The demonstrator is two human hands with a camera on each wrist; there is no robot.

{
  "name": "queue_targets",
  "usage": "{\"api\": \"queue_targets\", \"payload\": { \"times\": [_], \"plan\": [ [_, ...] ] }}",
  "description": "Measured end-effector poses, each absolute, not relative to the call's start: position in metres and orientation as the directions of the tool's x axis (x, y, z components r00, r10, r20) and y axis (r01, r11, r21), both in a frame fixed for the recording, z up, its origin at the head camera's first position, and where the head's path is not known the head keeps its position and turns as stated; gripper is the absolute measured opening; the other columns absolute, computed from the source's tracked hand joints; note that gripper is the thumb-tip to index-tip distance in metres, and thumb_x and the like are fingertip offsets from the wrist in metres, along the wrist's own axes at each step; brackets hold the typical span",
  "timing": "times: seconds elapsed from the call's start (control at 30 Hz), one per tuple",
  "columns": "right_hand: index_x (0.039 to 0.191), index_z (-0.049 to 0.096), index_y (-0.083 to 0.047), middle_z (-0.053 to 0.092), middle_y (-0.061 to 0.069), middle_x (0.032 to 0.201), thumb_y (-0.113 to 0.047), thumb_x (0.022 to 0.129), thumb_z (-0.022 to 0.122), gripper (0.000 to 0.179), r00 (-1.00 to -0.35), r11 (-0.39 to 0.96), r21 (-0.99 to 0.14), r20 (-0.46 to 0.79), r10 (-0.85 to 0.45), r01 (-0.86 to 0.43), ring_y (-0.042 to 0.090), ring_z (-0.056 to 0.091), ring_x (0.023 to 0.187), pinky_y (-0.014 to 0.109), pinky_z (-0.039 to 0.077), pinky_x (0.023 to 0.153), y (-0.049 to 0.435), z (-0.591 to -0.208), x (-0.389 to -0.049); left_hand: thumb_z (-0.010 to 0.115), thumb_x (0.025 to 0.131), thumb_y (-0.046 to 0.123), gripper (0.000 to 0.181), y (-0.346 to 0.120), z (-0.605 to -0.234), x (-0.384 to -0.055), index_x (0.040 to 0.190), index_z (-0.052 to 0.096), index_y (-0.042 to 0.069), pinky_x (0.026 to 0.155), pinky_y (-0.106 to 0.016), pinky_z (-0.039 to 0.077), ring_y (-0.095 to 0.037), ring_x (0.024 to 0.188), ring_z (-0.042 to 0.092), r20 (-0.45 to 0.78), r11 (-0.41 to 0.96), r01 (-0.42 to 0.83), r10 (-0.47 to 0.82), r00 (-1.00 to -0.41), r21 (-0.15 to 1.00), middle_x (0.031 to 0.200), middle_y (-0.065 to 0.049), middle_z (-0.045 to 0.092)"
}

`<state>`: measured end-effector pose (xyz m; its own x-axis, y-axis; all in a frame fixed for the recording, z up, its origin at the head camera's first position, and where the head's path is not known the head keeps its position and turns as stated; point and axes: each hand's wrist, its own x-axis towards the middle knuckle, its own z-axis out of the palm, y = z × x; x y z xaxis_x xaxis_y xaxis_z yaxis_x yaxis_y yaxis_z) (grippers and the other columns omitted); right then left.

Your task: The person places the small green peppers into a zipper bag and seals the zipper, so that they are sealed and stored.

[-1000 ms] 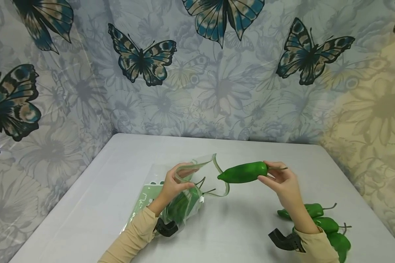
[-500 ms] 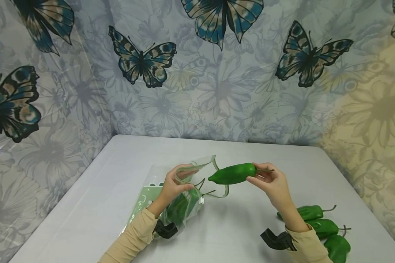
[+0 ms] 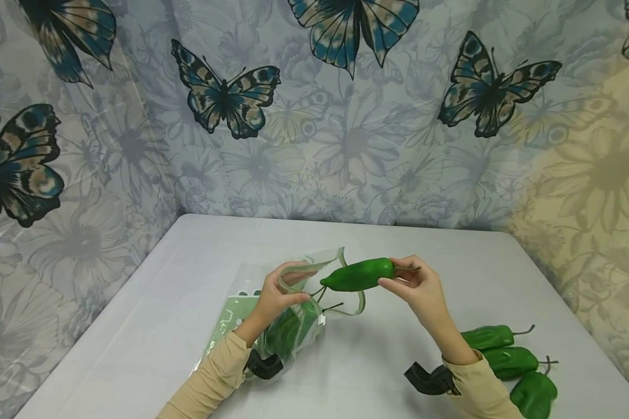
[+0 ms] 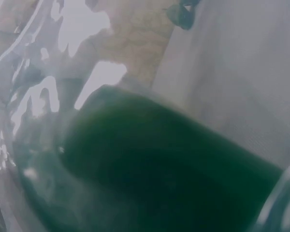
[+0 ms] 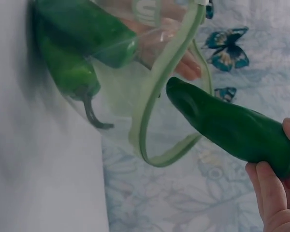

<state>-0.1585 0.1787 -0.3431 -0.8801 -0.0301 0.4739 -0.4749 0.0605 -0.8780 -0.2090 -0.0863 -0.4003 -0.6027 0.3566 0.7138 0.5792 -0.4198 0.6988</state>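
My left hand (image 3: pixel 280 294) holds the rim of a clear zip bag (image 5: pixel 150 111) with a pale green zip edge, its mouth spread wide toward the right. Inside the bag lie green peppers (image 5: pixel 70 67), stems toward the opening. By the stem end, my right hand (image 3: pixel 416 285) pinches another green pepper (image 3: pixel 359 274), held level above the table. Its pointed tip is right at the bag's mouth, overlapping the opening in the right wrist view. Blurred green behind shiny plastic (image 4: pixel 150 159) fills most of the left wrist view.
Several loose green peppers (image 3: pixel 511 362) lie on the white table (image 3: pixel 377 372) at the right, partly behind the right forearm. A flat green-printed clear package (image 3: pixel 236 314) lies under the left forearm. Butterfly-patterned cloth (image 3: pixel 346 145) hangs around the table's back and sides.
My right hand has moved left with the pepper, bringing its tip from the right side of the bag's mouth over the opening. The left hand and bag have stayed in place.
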Motion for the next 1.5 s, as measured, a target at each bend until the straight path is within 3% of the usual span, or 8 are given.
{"api": "queue_targets", "payload": {
  "times": [0.43,0.9,1.07,1.2,1.5],
  "plan": [
    [0.094,0.048,0.017,0.048,0.019,0.098,0.021,0.069,0.065,0.030,-0.859,0.012,-0.860,0.509,-0.053,-0.510,0.013,0.058,0.084,0.028,0.051,0.073,0.158,-0.348,-0.164,0.069,0.079,0.014,0.056,-0.086,-0.398,-0.208,0.118,0.043,-0.016,0.093,-0.040,0.039,-0.024,0.107,0.053,0.739,-0.475,0.568,0.379,-0.557,0.672,0.116,-0.010,0.056],
    [0.096,0.048,0.017,0.048,0.019,0.098,0.021,0.069,0.064,0.032,-0.851,-0.008,-0.854,0.519,-0.073,-0.520,0.013,0.058,0.083,0.030,0.051,0.073,0.148,-0.351,-0.172,0.070,0.078,0.021,0.058,-0.088,-0.399,-0.209,0.118,0.045,-0.012,0.093,-0.040,0.039,-0.019,0.108,0.053,0.706,-0.421,0.568,0.387,-0.593,0.708,0.116,-0.003,0.057],
    [0.099,0.049,0.015,0.048,0.022,0.099,0.018,0.070,0.065,0.033,-0.855,-0.013,-0.860,0.509,-0.095,-0.511,0.014,0.058,0.084,0.031,0.051,0.075,0.143,-0.353,-0.175,0.070,0.078,0.021,0.055,-0.088,-0.398,-0.210,0.120,0.047,-0.006,0.093,-0.040,0.039,-0.019,0.108,0.052,0.725,-0.441,0.576,0.390,-0.568,0.688,0.117,-0.002,0.056],
    [0.099,0.050,0.015,0.048,0.022,0.098,0.019,0.070,0.065,0.033,-0.853,-0.018,-0.859,0.512,-0.101,-0.512,0.015,0.058,0.083,0.032,0.051,0.075,0.141,-0.355,-0.176,0.069,0.079,0.020,0.056,-0.087,-0.398,-0.211,0.120,0.045,-0.011,0.093,-0.042,0.039,-0.021,0.108,0.052,0.740,-0.451,0.587,0.390,-0.548,0.672,0.117,-0.005,0.056],
    [0.095,0.049,0.014,0.049,0.020,0.100,0.019,0.070,0.065,0.031,-0.853,-0.038,-0.858,0.514,-0.095,-0.513,0.015,0.058,0.084,0.032,0.051,0.075,0.135,-0.358,-0.177,0.070,0.079,0.020,0.061,-0.089,-0.401,-0.211,0.119,0.041,-0.016,0.094,-0.040,0.038,-0.020,0.108,0.052,0.722,-0.435,0.577,0.385,-0.575,0.691,0.117,-0.003,0.057]
  ]
}}
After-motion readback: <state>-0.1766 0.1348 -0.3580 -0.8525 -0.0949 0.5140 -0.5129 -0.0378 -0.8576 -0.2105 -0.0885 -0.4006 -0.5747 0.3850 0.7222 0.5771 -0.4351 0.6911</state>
